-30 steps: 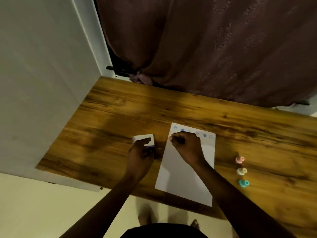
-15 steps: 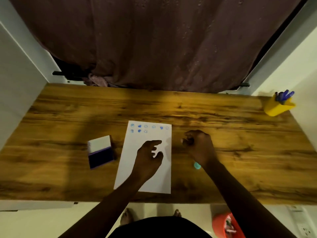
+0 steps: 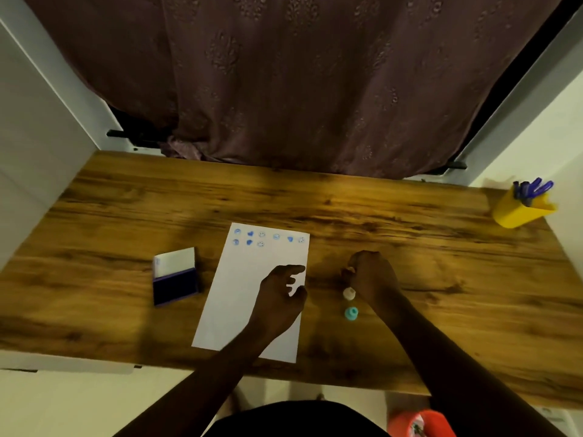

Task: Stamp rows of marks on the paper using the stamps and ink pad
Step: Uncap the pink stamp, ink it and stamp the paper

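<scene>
Wood-grain desk (image 3: pixel 410 234), glossy and streaked brown, sits under a dull plum curtain (image 3: pixel 284 83) with a faint embossed pattern. At its centre lies a white sheet of paper (image 3: pixel 249 298), matte and rectangular, with one full row of small blue marks and a half-finished second row at its 12 o'clock edge. At 9 o'clock from the sheet rests the ink pad (image 3: pixel 175 277) — lid flipped back, dark pad exposed. The left hand (image 3: pixel 279 298) rests on the sheet with fingers loosely spread, holding nothing. The right hand (image 3: pixel 372 275) is curled at 3 o'clock from the paper; whether it grips a stamp I cannot tell. Just below it stand a cream stamp (image 3: pixel 349 293) and a teal stamp (image 3: pixel 351 313), small round plastic knobs. This looks like a stamp swap — next comes inking, then continuing the second row.
</scene>
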Motion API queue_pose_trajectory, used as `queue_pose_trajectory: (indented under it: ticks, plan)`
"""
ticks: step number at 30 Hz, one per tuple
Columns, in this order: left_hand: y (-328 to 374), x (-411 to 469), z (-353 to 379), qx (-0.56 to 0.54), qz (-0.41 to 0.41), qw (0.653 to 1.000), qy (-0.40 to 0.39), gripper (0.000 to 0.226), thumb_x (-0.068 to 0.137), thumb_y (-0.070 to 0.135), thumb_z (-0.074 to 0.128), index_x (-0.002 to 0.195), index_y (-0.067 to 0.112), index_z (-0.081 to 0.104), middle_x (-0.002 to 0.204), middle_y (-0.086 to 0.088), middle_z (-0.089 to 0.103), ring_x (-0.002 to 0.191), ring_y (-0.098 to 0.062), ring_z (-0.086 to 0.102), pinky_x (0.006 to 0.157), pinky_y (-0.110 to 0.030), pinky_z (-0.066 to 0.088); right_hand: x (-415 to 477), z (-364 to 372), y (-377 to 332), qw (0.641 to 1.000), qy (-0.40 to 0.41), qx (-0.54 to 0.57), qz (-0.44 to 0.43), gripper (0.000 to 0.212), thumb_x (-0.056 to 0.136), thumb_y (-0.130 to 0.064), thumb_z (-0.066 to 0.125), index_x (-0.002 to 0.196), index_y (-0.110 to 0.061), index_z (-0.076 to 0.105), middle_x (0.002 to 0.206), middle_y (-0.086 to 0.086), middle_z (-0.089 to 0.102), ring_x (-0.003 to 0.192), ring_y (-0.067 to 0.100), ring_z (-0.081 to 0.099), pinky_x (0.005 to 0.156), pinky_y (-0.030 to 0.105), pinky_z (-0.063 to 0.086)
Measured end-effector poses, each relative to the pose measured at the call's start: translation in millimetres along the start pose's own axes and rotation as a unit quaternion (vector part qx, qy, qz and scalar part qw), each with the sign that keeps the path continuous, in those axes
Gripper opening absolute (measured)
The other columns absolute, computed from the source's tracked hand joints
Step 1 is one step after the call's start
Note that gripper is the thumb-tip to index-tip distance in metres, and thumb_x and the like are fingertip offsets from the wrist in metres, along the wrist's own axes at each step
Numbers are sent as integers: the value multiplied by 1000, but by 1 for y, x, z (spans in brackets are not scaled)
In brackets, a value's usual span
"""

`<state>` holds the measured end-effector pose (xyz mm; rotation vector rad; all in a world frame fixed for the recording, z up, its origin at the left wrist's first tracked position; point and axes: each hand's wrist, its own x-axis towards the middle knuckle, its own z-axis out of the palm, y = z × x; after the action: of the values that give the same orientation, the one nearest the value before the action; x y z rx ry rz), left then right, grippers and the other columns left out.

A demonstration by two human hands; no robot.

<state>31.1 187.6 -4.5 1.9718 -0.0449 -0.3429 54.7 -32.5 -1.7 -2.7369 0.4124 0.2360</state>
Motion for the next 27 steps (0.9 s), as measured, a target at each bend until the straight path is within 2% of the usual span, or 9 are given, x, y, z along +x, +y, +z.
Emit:
queue_pose_trajectory:
  ticks: [2,6,9,12,14,15,19,24,27]
  plan:
    - [1,2,0,3,0,1000,7,41,93,11,72,132,19,63,136,-1,65,111,-15,65,90,-15,50,1,0,3,1000,-1,-7,-9,18,87,-33,73,92,-16,74,90,3,74,80,20,70,60,25,45]
    - [1,7,-2,8,-2,1000,11,41,94,17,73,133,17,64,134,-3,68,93,-2,65,71,2,47,3,-10,0,996,12,84,-15,20,87,-37,74,78,-19,75,71,-5,69,64,9,64,55,20,43]
    - [6,10,-9,-6,19,1000,7,49,93,25,74,139,17,62,137,-2,69,107,-8,69,90,-10,47,-4,-27,-22,980,20,199,-16,26,91,-36,71,70,-20,71,57,-9,63,48,1,57,48,11,38]
    - [9,15,-19,-50,17,999,4,52,92,30,75,141,21,61,139,-2,68,125,-19,67,106,-27,42,-17,-38,-48,922,-47,381,43,26,92,-32,72,85,-8,77,71,11,73,55,10,61,51,16,46]
    - [7,17,-27,-101,13,995,13,45,88,32,78,132,29,68,134,-1,71,123,-23,69,112,-44,47,-26,-41,-63,892,-102,437,60,25,91,-33,73,92,-9,77,76,12,74,60,14,63,53,20,51]
    - [5,17,-32,-130,11,991,16,39,88,29,80,125,33,71,129,2,74,118,-24,71,107,-51,53,-28,-41,-71,884,-120,447,65,26,89,-35,74,93,-9,77,74,9,74,61,15,64,56,23,52]
    - [1,13,-52,-214,27,976,12,42,88,-4,74,116,28,72,115,12,79,110,-24,76,88,-40,64,-30,-30,-95,852,-172,489,74,30,88,-34,75,108,-12,75,73,4,75,61,12,65,55,24,52]
    - [-14,3,-83,-194,56,979,32,43,90,3,74,128,25,67,116,20,77,109,-8,75,81,-25,63,-33,-17,-124,848,-205,488,36,29,86,-30,78,108,-12,77,93,10,79,77,18,70,68,27,57]
    - [-27,-1,-108,-213,23,975,63,46,92,12,75,136,16,64,126,3,75,110,-17,75,85,-34,64,-32,-7,-145,864,-192,465,-13,25,83,-17,81,108,-16,79,110,2,77,96,22,74,82,33,63]
